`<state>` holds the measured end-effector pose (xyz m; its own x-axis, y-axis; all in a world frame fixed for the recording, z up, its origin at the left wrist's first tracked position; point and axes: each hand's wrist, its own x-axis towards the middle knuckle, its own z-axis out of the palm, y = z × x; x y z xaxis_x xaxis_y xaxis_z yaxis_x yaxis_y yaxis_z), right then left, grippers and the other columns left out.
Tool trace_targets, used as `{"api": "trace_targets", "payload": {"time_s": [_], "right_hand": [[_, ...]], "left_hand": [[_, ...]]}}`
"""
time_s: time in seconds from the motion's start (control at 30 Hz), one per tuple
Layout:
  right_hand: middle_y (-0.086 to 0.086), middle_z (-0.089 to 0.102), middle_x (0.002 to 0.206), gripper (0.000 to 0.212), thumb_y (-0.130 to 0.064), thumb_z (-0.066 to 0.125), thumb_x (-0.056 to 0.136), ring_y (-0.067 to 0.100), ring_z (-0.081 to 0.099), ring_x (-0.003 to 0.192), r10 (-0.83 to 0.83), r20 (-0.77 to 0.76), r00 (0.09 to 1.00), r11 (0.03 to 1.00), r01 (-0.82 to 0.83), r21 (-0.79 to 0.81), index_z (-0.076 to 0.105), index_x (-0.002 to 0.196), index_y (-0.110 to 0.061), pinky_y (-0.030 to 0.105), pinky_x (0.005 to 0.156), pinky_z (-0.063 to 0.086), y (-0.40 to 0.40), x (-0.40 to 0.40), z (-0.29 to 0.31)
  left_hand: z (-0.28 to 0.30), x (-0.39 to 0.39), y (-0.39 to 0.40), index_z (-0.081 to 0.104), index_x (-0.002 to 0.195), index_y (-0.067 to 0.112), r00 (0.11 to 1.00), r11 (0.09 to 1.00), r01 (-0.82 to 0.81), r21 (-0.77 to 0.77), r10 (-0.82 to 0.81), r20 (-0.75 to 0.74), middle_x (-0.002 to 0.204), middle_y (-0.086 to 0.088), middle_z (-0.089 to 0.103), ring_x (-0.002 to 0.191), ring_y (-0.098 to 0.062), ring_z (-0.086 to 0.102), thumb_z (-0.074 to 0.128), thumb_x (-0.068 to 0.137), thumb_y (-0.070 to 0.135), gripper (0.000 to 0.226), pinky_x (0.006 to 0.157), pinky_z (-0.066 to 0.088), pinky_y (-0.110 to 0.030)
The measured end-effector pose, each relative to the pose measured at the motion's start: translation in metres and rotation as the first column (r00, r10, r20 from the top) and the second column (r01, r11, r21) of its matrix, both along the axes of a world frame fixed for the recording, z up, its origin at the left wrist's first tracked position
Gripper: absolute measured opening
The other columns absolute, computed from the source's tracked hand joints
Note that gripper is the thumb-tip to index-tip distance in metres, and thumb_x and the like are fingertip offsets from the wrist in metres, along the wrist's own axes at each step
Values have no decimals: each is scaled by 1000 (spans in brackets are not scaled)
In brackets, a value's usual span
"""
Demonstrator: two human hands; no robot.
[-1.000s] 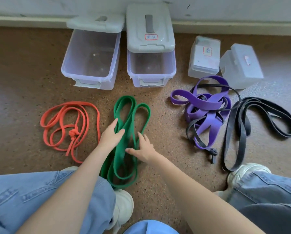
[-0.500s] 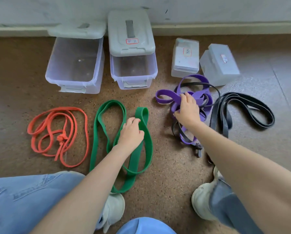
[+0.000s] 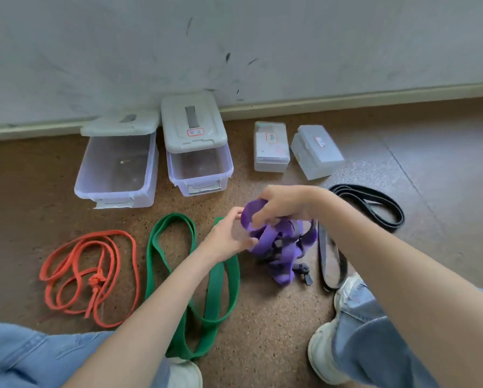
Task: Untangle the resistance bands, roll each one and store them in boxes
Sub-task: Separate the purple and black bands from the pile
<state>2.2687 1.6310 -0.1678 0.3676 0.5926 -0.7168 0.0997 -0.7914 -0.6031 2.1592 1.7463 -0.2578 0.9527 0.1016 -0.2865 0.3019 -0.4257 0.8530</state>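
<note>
Purple rubber, bunched and knotted with a thin black strap, hangs between the two hands above the floor, just right of the green band (image 3: 223,278). The right hand (image 3: 285,204) grips the top loop of the purple band (image 3: 276,245) from above, fingers curled round it; the left hand (image 3: 225,240) pinches the bundle's near edge between thumb and fingertips. To do this step well, I would keep the top loop held high so the tangle hangs loose, then feed one strand out at a time with the left hand rather than pulling hard, since tugging is likely to tighten the knot. The purple band looks wide, flat and soft, folded over itself several times, with the black band (image 3: 374,205) threaded through it and trailing off along the floor to the right.
</note>
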Motion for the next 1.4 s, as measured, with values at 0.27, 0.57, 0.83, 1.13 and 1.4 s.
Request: {"api": "trace_targets", "payload": {"time_s": [0.27, 0.57, 0.83, 1.13, 1.4], "right_hand": [[-6, 39, 47, 10, -5, 64, 81, 6, 33, 43, -194, -225, 955, 850, 278, 447, 57, 77, -10, 27, 61, 29, -32, -32, 112], [5, 67, 105, 26, -18, 64, 87, 16, 64, 93, -60, 90, 994, 960, 33, 277, 58, 113, -16, 32, 80, 52, -57, -76, 108], [-1, 64, 63, 13, -8, 54, 92, 12, 58, 54, -532, 65, 844, 628, 342, 699, 63, 85, -12, 18, 41, 44, -64, -70, 154], [9, 55, 82, 28, 2, 43, 93, 11, 59, 53, -629, 43, 776, 638, 483, 600, 48, 116, -12, 23, 41, 47, -57, -61, 139], [15, 53, 103, 28, 11, 40, 90, 27, 63, 87, -796, -290, 532, 220, 700, 679, 55, 101, -10, 26, 55, 57, -62, -53, 126]], "left_hand": [[132, -15, 8, 60, 96, 14, 994, 873, 71, -483, -23, 105, 80, -3, 65, 72, -14, 65, 59, 88, 6, 12, 69, 55, -26], [222, -31, 11, 60, 94, 7, 965, 843, 35, -536, 112, 239, 67, 2, 68, 61, -11, 67, 58, 89, 17, 12, 56, 53, -22], [199, -31, 20, 60, 97, 12, 976, 959, 76, -274, -15, 219, 78, -2, 69, 64, -15, 65, 69, 78, 27, 25, 59, 54, -29], [132, -12, 10, 54, 105, 7, 993, 980, -110, -167, 115, 18, 84, -11, 64, 68, -17, 65, 53, 94, 20, 17, 66, 52, -31], [94, -30, 0, 56, 102, 27, 949, 953, 302, -34, -304, -85, 87, 14, 69, 80, 5, 63, 68, 84, 32, 22, 72, 47, -16]]}}
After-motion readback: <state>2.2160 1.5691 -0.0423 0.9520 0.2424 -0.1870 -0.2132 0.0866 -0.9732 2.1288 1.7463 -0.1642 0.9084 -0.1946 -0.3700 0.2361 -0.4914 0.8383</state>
